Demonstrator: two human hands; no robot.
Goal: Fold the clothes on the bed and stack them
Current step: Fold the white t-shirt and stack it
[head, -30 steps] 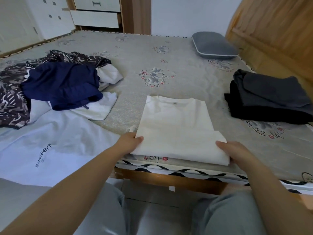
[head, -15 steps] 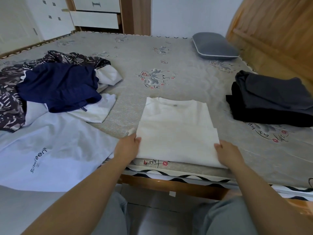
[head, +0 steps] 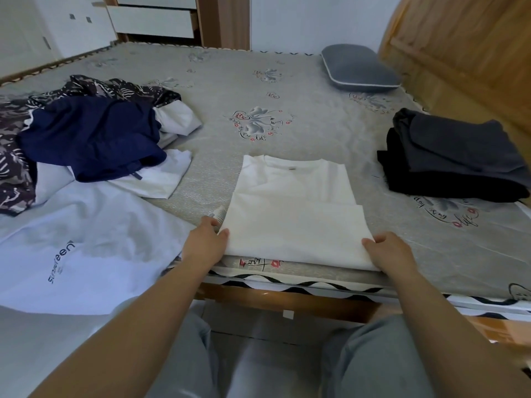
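A white shirt [head: 293, 208], partly folded, lies flat near the bed's front edge. My left hand [head: 205, 242] holds its lower left corner, thumb on top and fingers under the cloth. My right hand [head: 388, 252] holds the lower right corner the same way. To the right sits a stack of folded dark clothes [head: 451, 156], a grey piece on a black one. At the left lies an unfolded pile: a navy garment [head: 89, 136], a dark patterned garment [head: 17, 173], white pieces [head: 155, 182] and a pale blue shirt [head: 71, 242] with lettering.
The bed [head: 287, 90] has a grey printed cover. A grey pillow [head: 359, 68] lies at the far right by the wooden headboard [head: 465, 53]. White drawers [head: 152, 18] stand beyond the bed. My knees in grey trousers are below the bed's edge.
The shirt's bottom edge has been drawn slightly up from the bed's edge. Both hands stay on its lower corners, each shifted a little inward and forward.
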